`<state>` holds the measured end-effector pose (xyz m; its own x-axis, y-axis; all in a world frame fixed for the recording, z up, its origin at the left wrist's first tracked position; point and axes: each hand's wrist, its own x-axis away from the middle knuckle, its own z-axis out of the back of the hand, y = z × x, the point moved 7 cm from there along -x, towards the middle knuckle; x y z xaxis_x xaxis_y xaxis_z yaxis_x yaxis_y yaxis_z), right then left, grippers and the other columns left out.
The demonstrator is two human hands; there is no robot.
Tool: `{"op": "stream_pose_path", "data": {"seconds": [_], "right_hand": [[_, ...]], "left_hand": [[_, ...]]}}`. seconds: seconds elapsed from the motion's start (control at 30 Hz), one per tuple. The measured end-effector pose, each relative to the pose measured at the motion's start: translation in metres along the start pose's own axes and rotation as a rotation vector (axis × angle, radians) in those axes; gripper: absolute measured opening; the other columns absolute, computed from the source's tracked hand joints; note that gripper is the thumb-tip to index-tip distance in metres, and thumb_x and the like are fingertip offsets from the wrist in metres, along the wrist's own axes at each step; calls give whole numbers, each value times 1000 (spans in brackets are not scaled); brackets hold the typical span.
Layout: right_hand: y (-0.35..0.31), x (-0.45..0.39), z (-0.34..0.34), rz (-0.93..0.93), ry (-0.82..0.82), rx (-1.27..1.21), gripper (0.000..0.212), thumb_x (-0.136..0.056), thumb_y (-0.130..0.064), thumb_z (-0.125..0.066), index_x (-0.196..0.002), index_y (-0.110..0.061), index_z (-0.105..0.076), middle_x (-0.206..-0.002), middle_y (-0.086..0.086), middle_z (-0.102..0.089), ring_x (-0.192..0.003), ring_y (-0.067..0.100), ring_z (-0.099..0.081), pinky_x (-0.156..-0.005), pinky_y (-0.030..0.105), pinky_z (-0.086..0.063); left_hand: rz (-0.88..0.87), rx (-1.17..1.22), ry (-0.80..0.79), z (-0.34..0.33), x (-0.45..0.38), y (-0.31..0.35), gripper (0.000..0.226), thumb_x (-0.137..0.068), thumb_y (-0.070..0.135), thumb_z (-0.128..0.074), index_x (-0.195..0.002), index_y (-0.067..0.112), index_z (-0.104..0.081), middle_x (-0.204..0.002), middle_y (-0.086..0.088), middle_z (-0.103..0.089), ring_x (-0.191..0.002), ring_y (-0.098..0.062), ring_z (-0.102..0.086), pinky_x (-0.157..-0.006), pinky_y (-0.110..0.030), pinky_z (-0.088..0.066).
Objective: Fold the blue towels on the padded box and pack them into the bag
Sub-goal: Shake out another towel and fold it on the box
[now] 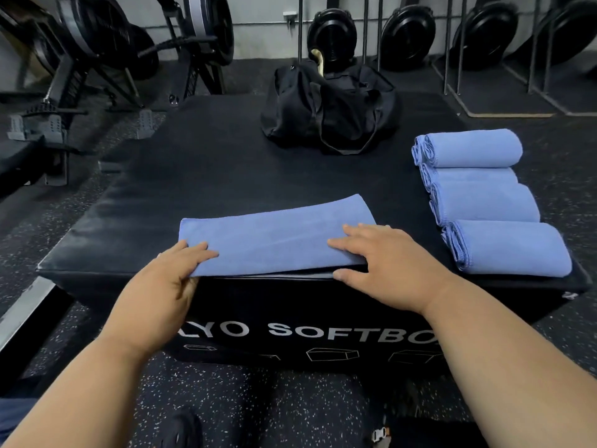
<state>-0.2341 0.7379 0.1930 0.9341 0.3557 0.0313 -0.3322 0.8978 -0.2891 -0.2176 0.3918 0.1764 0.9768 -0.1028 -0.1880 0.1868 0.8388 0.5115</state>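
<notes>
**Ana:** Gym floor all round, speckled rubber, with rowing machines (106,37) on the left and fan units (407,33) along the back wall. Everything happens on the padded box (181,176).

**Ben:** Where's the towel in hand?

**Ana:** At the near edge of the box, a blue towel (274,237) folded into a long flat band. The left hand (174,273) pinches its near-left corner, fingers on top and thumb seemingly tucked under. The right hand (384,257) lies flat on the right end, fingers straight and pressing down, clamped on nothing.

**Ben:** And the rest?

**Ana:** Four finished towels (484,202) sit in a row down the right side of the box, touching one another. The black bag (329,108) slumps at the far edge, well apart from them; I cannot tell whether its mouth is open.

**Ben:** What could spoil it?

**Ana:** I'd judge the lower layer, which already peeks past the near edge. If the left corner is lifted without the right hand holding firm, the layers may slide apart and the fold go crooked. The towel also hugs the box's lip, so a careless pull could drag it off onto the floor (290,399).
</notes>
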Motion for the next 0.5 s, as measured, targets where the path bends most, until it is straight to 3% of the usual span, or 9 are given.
{"op": "stream_pose_path", "data": {"seconds": [0.07,0.13,0.2,0.3,0.37,0.43,0.5], "right_hand": [[-3,3,10,-13,118,-77,46,-92,-68,-58,-129,-42,-68,-125,-20,-65,-123,8,-55,-106,30,-42],[3,3,15,-108,285,-202,37,-90,-63,-56,-112,-38,-72,-97,-18,-63,-96,6,-58,-86,31,-48],[18,0,13,-285,372,-312,28,-93,-53,-60,-114,-38,-69,-96,-15,-59,-89,5,-58,-82,32,-49],[31,-10,7,-426,311,-356,32,-98,-44,-60,-128,-35,-66,-108,-14,-58,-97,10,-59,-86,30,-44],[33,-20,4,-426,267,-398,33,-101,-34,-53,-130,-35,-69,-117,-13,-60,-106,9,-59,-92,29,-43],[29,-29,0,-400,211,-466,38,-99,-23,-47,-121,-39,-74,-124,-15,-62,-113,5,-59,-97,29,-45],[24,-33,-4,-381,160,-525,38,-97,-20,-49,-108,-43,-77,-119,-19,-63,-107,2,-61,-93,29,-47]], "left_hand": [[-2,-19,43,9,2,-8,61,-92,-8,-61,-132,37,-71,-144,21,-58,-152,-11,-39,-121,-34,-31],[-11,-79,84,17,3,-20,65,-86,-14,-61,-128,33,-73,-142,15,-62,-151,-19,-42,-120,-36,-33],[-16,-146,137,25,1,-36,68,-79,-21,-61,-125,27,-76,-142,5,-65,-147,-28,-46,-120,-41,-34],[16,-206,124,30,-9,-58,76,-69,-22,-60,-122,30,-75,-141,-7,-67,-143,-36,-51,-124,-51,-32],[-7,-257,50,30,-15,-51,74,-68,-5,-62,-124,42,-67,-143,-2,-66,-146,-32,-48,-126,-55,-28],[-23,-228,-10,26,-15,-29,65,-70,15,-54,-127,43,-68,-147,11,-60,-153,-27,-37,-129,-54,-20],[-35,-89,-33,20,-11,2,64,-75,22,-44,-131,41,-69,-146,21,-55,-156,-17,-28,-131,-40,-15]]}}
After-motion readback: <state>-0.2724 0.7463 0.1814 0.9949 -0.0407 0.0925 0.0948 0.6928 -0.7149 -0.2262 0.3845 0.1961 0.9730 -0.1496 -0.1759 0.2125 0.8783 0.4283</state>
